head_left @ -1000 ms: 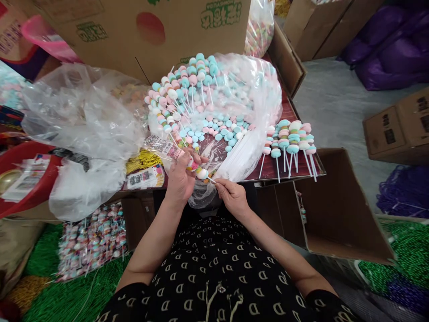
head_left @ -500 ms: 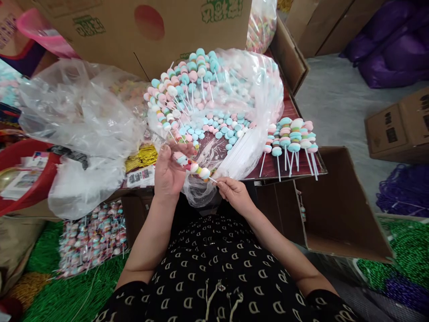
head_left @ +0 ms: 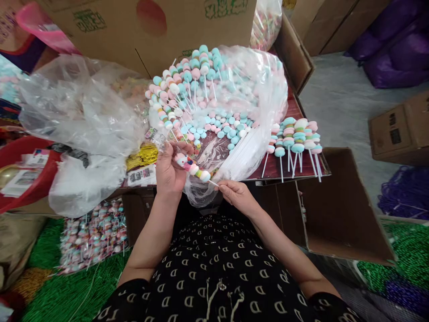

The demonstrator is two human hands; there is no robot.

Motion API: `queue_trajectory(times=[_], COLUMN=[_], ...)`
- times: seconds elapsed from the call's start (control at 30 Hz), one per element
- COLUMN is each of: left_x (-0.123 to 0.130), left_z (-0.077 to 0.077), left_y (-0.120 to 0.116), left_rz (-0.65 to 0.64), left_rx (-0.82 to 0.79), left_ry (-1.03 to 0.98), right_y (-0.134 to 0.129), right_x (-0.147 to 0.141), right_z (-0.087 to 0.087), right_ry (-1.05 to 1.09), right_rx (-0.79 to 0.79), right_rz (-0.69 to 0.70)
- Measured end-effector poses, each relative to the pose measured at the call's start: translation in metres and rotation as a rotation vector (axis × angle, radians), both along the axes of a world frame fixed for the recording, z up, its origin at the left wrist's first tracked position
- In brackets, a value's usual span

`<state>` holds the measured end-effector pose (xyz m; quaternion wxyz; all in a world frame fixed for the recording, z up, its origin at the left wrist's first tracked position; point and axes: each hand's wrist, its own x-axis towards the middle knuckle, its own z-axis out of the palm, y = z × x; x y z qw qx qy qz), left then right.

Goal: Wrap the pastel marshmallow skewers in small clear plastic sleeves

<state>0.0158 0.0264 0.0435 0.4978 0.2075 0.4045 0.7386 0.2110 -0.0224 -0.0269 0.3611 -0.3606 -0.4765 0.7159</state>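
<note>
A marshmallow skewer with pale round candies lies slantwise between my two hands. My right hand is closed, thumb and fingers pinching the lower end of its white stick. My left hand is turned palm up, its fingers curled about the skewer's upper end, where a printed clear wrapper covers the top candies. How tightly these fingers press is partly hidden. Just beyond, loose blue, pink and white marshmallows spread on the table. White sticks lie bundled to the right of the skewer.
Finished-looking skewers lean on a clear bag of marshmallows. Another group of skewers lies at the table's right edge, above an open carton. On the left are yellow ties, crumpled plastic and a red basin.
Both hands keep their hold. The skewer's wrapped end now shows more clearly beside my left fingers, and the skewer has tilted a little. The whole view has shifted slightly.
</note>
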Motion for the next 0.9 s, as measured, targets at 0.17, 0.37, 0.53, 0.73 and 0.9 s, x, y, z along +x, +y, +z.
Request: queue_trajectory(times=[0.17, 0.37, 0.53, 0.73, 0.9], left_x=[0.0, 0.004, 0.011, 0.016, 0.023], left_z=[-0.002, -0.007, -0.007, -0.007, -0.017], left_y=[0.003, 0.002, -0.002, -0.005, -0.009], left_rz=[0.015, 0.042, 0.04, 0.068, 0.055], left_rx=[-0.003, 0.013, 0.106, 0.108, 0.052], left_ry=[-0.032, 0.046, 0.108, 0.142, 0.157], right_y=[-0.004, -0.007, -0.009, -0.012, -0.012], right_x=[0.0, -0.004, -0.011, -0.015, -0.018], right_z=[-0.001, -0.005, -0.007, -0.004, -0.005], right_ry=[-0.015, -0.001, 0.005, -0.042, -0.092], right_rx=[0.0, -0.029, -0.039, 0.047, 0.052], right_rz=[-0.045, -0.031, -0.038, -0.03, -0.073])
